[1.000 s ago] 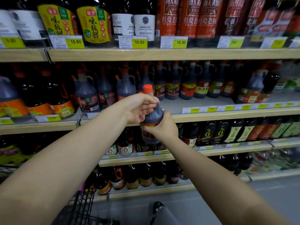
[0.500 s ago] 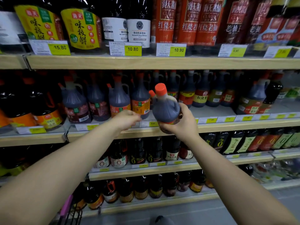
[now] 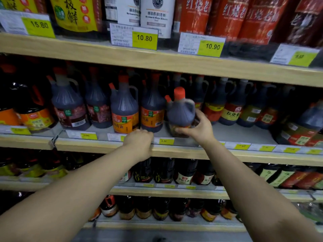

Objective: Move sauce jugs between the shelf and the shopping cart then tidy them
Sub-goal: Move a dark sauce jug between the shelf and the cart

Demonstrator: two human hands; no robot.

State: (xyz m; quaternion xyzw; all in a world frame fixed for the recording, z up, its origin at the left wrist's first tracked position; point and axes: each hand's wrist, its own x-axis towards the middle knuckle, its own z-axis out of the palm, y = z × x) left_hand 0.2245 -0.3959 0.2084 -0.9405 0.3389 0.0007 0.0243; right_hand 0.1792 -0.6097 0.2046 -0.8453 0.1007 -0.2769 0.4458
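Sauce jug [image 3: 180,110] (dark sauce) in right hand [image 3: 201,131]

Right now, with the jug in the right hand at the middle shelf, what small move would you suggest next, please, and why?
I would probably ease the jug back a touch, into line with the orange-labelled jug on its left, then release. The right hand grips its lower body, and its base seems slightly forward of that row, near the shelf front edge.
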